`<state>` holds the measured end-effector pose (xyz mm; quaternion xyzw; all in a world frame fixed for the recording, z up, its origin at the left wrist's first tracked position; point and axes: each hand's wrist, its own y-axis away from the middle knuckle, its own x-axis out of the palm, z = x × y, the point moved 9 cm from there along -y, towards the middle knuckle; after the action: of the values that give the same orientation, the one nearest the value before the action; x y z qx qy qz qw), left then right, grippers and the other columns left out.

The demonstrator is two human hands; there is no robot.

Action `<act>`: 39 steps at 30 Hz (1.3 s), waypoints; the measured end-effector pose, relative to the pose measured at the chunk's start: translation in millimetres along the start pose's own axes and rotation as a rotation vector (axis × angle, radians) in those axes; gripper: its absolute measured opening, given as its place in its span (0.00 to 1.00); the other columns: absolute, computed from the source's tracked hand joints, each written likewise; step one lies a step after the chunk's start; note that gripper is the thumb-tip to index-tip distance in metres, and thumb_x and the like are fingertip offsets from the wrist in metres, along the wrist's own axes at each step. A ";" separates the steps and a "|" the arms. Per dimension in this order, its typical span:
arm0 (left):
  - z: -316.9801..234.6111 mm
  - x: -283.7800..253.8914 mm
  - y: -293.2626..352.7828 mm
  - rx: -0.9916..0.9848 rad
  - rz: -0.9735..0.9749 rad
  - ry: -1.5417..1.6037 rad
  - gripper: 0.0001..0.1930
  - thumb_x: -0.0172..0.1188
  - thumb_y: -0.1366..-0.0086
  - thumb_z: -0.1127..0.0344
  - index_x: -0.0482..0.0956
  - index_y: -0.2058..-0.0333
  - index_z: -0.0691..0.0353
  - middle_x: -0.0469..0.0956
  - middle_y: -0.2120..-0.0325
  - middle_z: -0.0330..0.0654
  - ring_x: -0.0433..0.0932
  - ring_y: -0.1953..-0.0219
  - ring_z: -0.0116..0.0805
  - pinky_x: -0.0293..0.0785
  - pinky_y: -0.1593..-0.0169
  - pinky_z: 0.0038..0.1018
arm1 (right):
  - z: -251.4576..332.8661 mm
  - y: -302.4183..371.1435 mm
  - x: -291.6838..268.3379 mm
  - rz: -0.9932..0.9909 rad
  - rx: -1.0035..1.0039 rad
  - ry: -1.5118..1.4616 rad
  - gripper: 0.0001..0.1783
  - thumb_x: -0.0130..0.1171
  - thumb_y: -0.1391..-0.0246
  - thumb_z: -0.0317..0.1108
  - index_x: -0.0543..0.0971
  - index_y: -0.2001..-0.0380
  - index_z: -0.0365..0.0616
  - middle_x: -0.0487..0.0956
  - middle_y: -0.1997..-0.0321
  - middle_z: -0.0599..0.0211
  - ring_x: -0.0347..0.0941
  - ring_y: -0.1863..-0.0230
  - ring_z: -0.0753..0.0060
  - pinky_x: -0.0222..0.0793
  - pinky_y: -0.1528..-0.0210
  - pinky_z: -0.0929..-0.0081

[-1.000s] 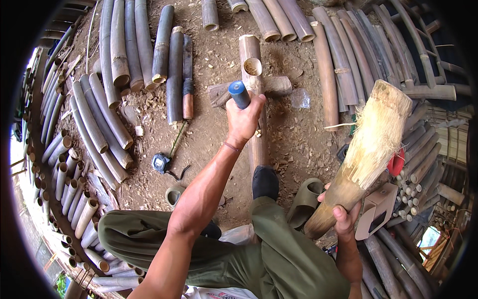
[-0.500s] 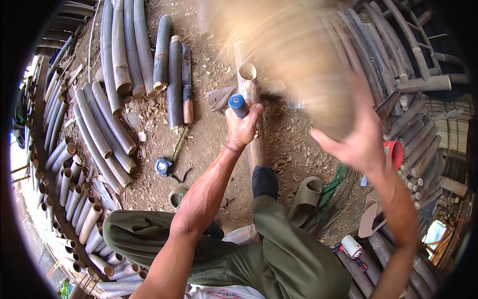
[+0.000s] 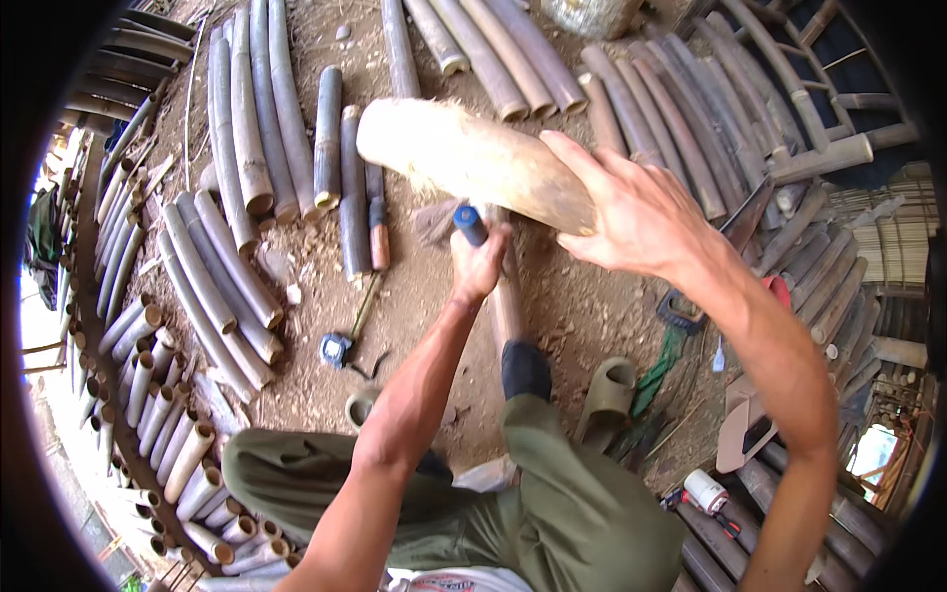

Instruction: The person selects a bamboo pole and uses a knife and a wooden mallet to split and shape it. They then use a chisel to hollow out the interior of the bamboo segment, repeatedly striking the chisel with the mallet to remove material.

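My left hand (image 3: 479, 264) is wrapped round a blue-topped chisel handle (image 3: 470, 224), held upright over a bamboo pole (image 3: 507, 308). The blade is hidden beneath the fist. My right hand (image 3: 646, 207) grips the narrow end of a thick wooden mallet (image 3: 464, 150), pale and frayed along its head. The mallet hangs in the air above and beyond the chisel, and hides the pole's far part. A dark-socked foot (image 3: 526, 370) rests on the near end of the pole. Part of a wooden support (image 3: 434, 223) shows beside the pole.
Bamboo poles (image 3: 252, 128) lie in rows left, ahead and right. Many short bamboo pieces (image 3: 187, 459) are stacked at the left. A tape measure (image 3: 335, 349), a handsaw (image 3: 748, 212), a green clog (image 3: 608, 395) and a red-and-white power tool (image 3: 705, 490) lie around. Chips litter the dirt.
The mallet, a blur at the upper right before, has swung left and down over the pole. My right hand moved left with it. My left hand keeps its grip on the chisel.
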<state>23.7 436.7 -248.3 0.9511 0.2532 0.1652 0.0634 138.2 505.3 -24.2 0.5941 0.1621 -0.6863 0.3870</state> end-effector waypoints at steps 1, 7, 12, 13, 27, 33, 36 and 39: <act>0.3 -1.9 -3.0 -0.025 0.031 0.008 0.18 0.61 0.40 0.69 0.66 0.86 0.57 0.66 0.88 0.30 0.62 0.86 0.19 0.58 0.81 0.22 | -5.8 2.9 -10.2 -0.067 -0.020 -0.046 0.52 0.73 0.59 0.37 0.56 0.32 0.44 0.72 0.42 0.42 0.77 0.50 0.48 0.77 0.47 0.61; -10.1 11.6 12.2 0.017 -0.089 -0.142 0.14 0.62 0.40 0.65 0.72 0.83 0.60 0.70 0.86 0.31 0.65 0.83 0.20 0.64 0.76 0.25 | -63.3 88.8 47.5 -0.311 0.023 -0.744 0.55 0.73 0.58 0.39 0.53 0.32 0.35 0.68 0.37 0.38 0.69 0.38 0.47 0.64 0.34 0.60; -20.5 46.9 -0.2 -0.059 0.053 -0.308 0.16 0.60 0.39 0.63 0.68 0.84 0.55 0.66 0.89 0.32 0.62 0.85 0.20 0.60 0.80 0.24 | -105.9 196.3 164.6 0.010 0.502 -0.680 0.55 0.73 0.59 0.41 0.55 0.32 0.35 0.70 0.39 0.40 0.69 0.38 0.50 0.64 0.36 0.62; -18.9 39.4 -3.2 -0.081 0.000 -0.216 0.18 0.59 0.38 0.64 0.65 0.85 0.53 0.63 0.90 0.31 0.59 0.87 0.19 0.57 0.82 0.23 | -109.5 222.9 185.7 0.053 0.551 -0.687 0.55 0.73 0.59 0.42 0.55 0.33 0.35 0.70 0.39 0.40 0.69 0.37 0.50 0.64 0.36 0.63; -40.2 -58.5 9.2 -0.024 -0.206 -0.688 0.15 0.70 0.44 0.55 0.76 0.71 0.59 0.76 0.78 0.38 0.74 0.79 0.26 0.75 0.74 0.29 | -152.1 271.0 232.2 -0.173 0.726 -0.508 0.53 0.70 0.58 0.48 0.56 0.31 0.48 0.71 0.42 0.42 0.72 0.45 0.39 0.70 0.46 0.53; 48.1 -14.5 74.3 -0.060 -0.233 -1.087 0.44 0.77 0.57 0.41 0.67 0.55 0.72 0.73 0.61 0.57 0.76 0.59 0.43 0.76 0.58 0.37 | -162.3 284.8 264.1 -0.006 0.878 -0.197 0.56 0.71 0.58 0.49 0.51 0.30 0.50 0.70 0.45 0.43 0.71 0.47 0.36 0.71 0.50 0.46; 68.4 -40.9 81.4 -0.134 -0.270 -1.003 0.42 0.78 0.57 0.46 0.67 0.55 0.72 0.74 0.61 0.59 0.78 0.61 0.56 0.77 0.56 0.44 | -157.3 306.1 278.8 -0.046 0.866 -0.228 0.58 0.70 0.58 0.50 0.49 0.30 0.50 0.70 0.47 0.41 0.72 0.50 0.33 0.71 0.51 0.45; 103.1 -56.4 84.1 -0.455 -0.028 -0.745 0.42 0.78 0.56 0.48 0.66 0.52 0.73 0.77 0.60 0.62 0.80 0.59 0.57 0.77 0.53 0.42 | -144.9 313.6 274.2 0.021 0.907 -0.318 0.57 0.70 0.57 0.49 0.47 0.30 0.50 0.69 0.44 0.38 0.71 0.48 0.31 0.70 0.51 0.44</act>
<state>52.1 331.9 -343.7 0.9041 0.1831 -0.1383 0.3606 466.7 308.1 -242.8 0.5921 -0.2208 -0.7663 0.1156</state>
